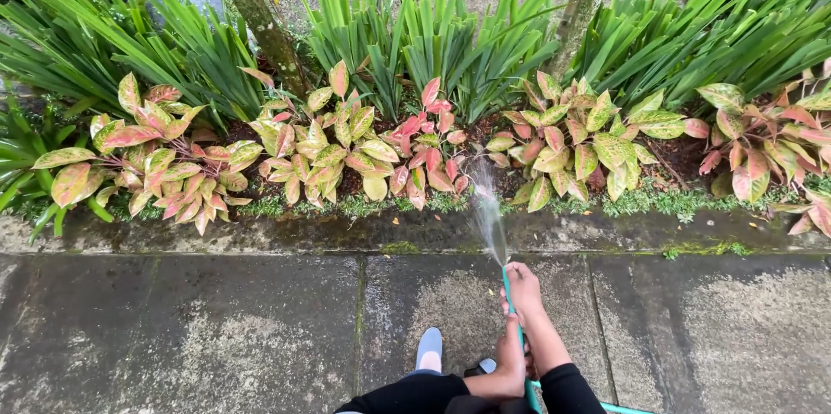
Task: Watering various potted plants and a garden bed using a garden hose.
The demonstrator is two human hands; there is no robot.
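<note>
Both the right hand (522, 286) and left hand (511, 360) gripped the green hose (516, 320), whose hard spray (486, 206) risked battering the pink-green leaves (428, 150).

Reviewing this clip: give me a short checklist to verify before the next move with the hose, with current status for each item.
1. Right hand grips the green hose near its end: ok.
2. Left hand holds the hose lower down: ok.
3. Water spray flows and reaches the bed: ok.
4. Spray lands on the red-leaved plant: cannot tell exactly.
5. Shoe stands apart from the hose: ok.
6. Hose free of kinks: cannot tell, mostly out of frame.
</note>
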